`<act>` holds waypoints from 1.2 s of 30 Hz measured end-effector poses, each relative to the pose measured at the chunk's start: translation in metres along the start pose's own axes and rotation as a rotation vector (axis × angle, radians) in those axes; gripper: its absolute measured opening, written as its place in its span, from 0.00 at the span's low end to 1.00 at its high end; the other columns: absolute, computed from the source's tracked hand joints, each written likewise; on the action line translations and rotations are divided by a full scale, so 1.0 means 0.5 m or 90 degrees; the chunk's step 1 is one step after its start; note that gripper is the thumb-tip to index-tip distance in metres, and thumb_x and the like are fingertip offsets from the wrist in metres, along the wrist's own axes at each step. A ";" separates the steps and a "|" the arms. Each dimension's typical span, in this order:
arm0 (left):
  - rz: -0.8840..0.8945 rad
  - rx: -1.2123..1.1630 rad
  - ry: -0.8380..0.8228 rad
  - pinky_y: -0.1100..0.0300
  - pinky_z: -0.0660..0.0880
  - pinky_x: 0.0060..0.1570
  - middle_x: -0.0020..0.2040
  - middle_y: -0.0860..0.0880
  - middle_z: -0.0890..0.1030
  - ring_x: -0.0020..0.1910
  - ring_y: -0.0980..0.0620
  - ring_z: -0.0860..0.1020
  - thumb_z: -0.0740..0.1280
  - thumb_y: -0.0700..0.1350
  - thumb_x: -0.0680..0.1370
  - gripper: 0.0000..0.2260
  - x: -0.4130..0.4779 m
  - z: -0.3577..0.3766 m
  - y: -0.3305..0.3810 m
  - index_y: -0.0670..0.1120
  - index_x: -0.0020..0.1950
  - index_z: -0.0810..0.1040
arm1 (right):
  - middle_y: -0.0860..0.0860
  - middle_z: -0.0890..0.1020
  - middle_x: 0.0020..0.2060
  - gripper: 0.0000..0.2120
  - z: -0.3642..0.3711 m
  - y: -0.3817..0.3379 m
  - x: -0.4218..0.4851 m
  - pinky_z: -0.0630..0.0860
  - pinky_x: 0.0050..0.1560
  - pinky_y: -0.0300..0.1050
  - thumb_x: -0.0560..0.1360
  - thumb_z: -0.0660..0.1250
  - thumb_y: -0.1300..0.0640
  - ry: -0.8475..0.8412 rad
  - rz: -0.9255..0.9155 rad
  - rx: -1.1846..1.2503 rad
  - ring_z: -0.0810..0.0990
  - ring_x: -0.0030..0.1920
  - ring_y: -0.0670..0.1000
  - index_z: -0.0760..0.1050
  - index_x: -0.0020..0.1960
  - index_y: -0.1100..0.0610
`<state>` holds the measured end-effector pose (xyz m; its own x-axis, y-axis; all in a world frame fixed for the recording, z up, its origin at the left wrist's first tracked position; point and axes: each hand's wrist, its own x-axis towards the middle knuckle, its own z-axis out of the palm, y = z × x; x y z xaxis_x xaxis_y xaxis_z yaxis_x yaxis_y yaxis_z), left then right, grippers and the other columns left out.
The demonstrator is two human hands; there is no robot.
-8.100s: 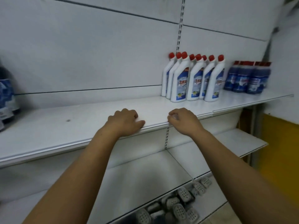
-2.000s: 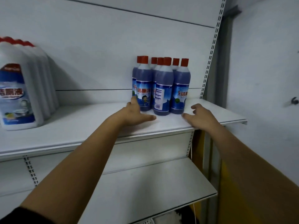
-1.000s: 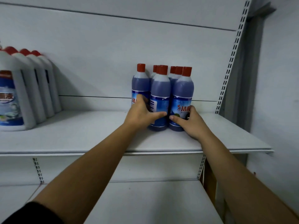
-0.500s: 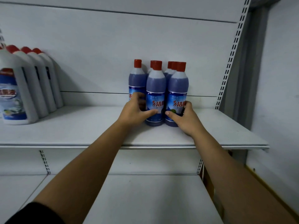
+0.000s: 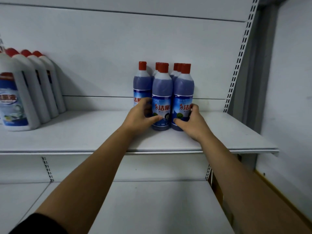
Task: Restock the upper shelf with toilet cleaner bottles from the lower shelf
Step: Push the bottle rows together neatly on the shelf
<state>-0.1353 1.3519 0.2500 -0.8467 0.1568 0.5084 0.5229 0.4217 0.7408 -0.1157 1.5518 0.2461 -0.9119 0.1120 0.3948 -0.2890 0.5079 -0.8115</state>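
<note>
On the upper shelf (image 5: 67,137), left hand (image 5: 140,119) and right hand (image 5: 192,122) seemingly grip the front bottles (image 5: 163,92) between them.

Six blue bottles (image 5: 162,92), three white bottles (image 5: 25,102), two shelves (image 5: 81,134)
</note>
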 end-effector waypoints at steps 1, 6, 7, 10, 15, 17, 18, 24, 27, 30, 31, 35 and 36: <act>0.003 0.006 -0.002 0.68 0.74 0.50 0.64 0.48 0.78 0.55 0.57 0.77 0.75 0.43 0.74 0.28 0.001 0.000 -0.003 0.48 0.71 0.67 | 0.52 0.76 0.63 0.31 0.000 0.000 0.000 0.70 0.53 0.41 0.72 0.74 0.58 0.000 -0.001 -0.006 0.76 0.56 0.50 0.62 0.69 0.57; 0.057 0.107 0.023 0.62 0.77 0.58 0.64 0.48 0.77 0.58 0.56 0.75 0.76 0.47 0.73 0.28 0.003 -0.002 -0.007 0.48 0.71 0.71 | 0.53 0.76 0.64 0.32 0.002 0.006 0.003 0.72 0.55 0.41 0.70 0.77 0.55 0.020 -0.006 -0.006 0.77 0.61 0.53 0.62 0.67 0.57; 0.073 0.160 0.041 0.56 0.75 0.63 0.64 0.48 0.75 0.61 0.53 0.72 0.76 0.49 0.72 0.29 0.005 -0.004 -0.011 0.48 0.71 0.71 | 0.53 0.76 0.64 0.33 0.003 0.006 0.004 0.72 0.55 0.42 0.70 0.77 0.55 0.022 -0.010 -0.007 0.77 0.62 0.53 0.62 0.67 0.57; 0.062 0.263 0.126 0.49 0.68 0.67 0.66 0.47 0.67 0.66 0.48 0.64 0.78 0.58 0.67 0.35 0.005 -0.010 -0.018 0.51 0.70 0.70 | 0.53 0.76 0.65 0.33 0.006 0.009 0.008 0.73 0.56 0.42 0.70 0.78 0.56 0.017 -0.010 -0.005 0.77 0.62 0.53 0.62 0.67 0.57; -0.070 0.234 0.152 0.44 0.57 0.74 0.80 0.45 0.51 0.78 0.44 0.52 0.79 0.64 0.60 0.60 0.012 -0.012 -0.026 0.46 0.80 0.47 | 0.51 0.73 0.63 0.41 0.006 0.014 0.018 0.72 0.58 0.42 0.67 0.79 0.57 -0.010 -0.001 0.040 0.75 0.61 0.50 0.59 0.71 0.58; -0.144 0.126 0.090 0.41 0.59 0.74 0.80 0.44 0.51 0.79 0.42 0.54 0.79 0.68 0.55 0.68 0.026 -0.016 -0.045 0.47 0.80 0.40 | 0.49 0.74 0.62 0.45 0.002 0.016 0.027 0.73 0.60 0.44 0.65 0.81 0.59 -0.054 0.017 0.060 0.75 0.61 0.49 0.57 0.73 0.58; -0.169 0.084 0.069 0.40 0.63 0.73 0.79 0.44 0.55 0.77 0.42 0.58 0.78 0.71 0.51 0.70 0.031 -0.018 -0.053 0.49 0.79 0.40 | 0.49 0.75 0.62 0.48 -0.001 0.017 0.033 0.75 0.62 0.46 0.62 0.82 0.58 -0.079 0.026 0.064 0.77 0.61 0.50 0.58 0.73 0.57; -0.134 -0.006 0.001 0.47 0.77 0.61 0.66 0.50 0.72 0.63 0.50 0.75 0.82 0.66 0.48 0.56 0.046 -0.019 -0.091 0.58 0.69 0.57 | 0.50 0.83 0.58 0.43 -0.013 0.021 0.069 0.77 0.62 0.54 0.57 0.84 0.60 -0.181 0.007 0.072 0.82 0.57 0.50 0.69 0.68 0.55; -0.107 -0.029 -0.024 0.48 0.77 0.62 0.66 0.51 0.72 0.64 0.51 0.76 0.82 0.66 0.48 0.56 0.047 -0.020 -0.092 0.59 0.69 0.56 | 0.47 0.83 0.57 0.37 -0.008 0.019 0.066 0.77 0.62 0.51 0.60 0.83 0.59 -0.195 -0.017 0.056 0.82 0.56 0.47 0.72 0.66 0.52; -0.099 -0.040 -0.035 0.48 0.77 0.62 0.66 0.51 0.73 0.64 0.51 0.76 0.82 0.66 0.48 0.57 0.048 -0.024 -0.094 0.58 0.70 0.57 | 0.45 0.83 0.57 0.36 -0.005 0.018 0.064 0.77 0.59 0.44 0.62 0.82 0.58 -0.195 -0.033 0.048 0.82 0.56 0.45 0.72 0.67 0.51; -0.097 -0.037 -0.037 0.48 0.77 0.62 0.66 0.51 0.73 0.64 0.51 0.76 0.82 0.66 0.48 0.57 0.049 -0.024 -0.095 0.58 0.70 0.57 | 0.45 0.83 0.56 0.35 -0.004 0.016 0.061 0.77 0.56 0.41 0.63 0.82 0.58 -0.191 -0.039 0.043 0.82 0.55 0.43 0.72 0.67 0.51; -0.098 -0.039 -0.043 0.47 0.76 0.62 0.67 0.51 0.72 0.65 0.51 0.75 0.82 0.67 0.49 0.57 0.046 -0.029 -0.093 0.59 0.71 0.56 | 0.44 0.82 0.57 0.35 0.001 0.014 0.058 0.76 0.56 0.39 0.64 0.81 0.57 -0.182 -0.054 0.030 0.81 0.55 0.42 0.71 0.67 0.51; -0.097 -0.041 -0.045 0.47 0.76 0.63 0.68 0.51 0.72 0.65 0.51 0.75 0.82 0.66 0.50 0.57 0.043 -0.029 -0.090 0.58 0.71 0.56 | 0.44 0.82 0.57 0.36 0.002 0.015 0.059 0.76 0.58 0.42 0.63 0.82 0.56 -0.179 -0.054 0.024 0.81 0.56 0.43 0.71 0.67 0.51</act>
<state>-0.1758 1.3233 0.2342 -0.9205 0.1586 0.3570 0.3906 0.3873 0.8351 -0.1453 1.5581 0.2511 -0.9273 -0.1735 0.3318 -0.3740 0.4723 -0.7982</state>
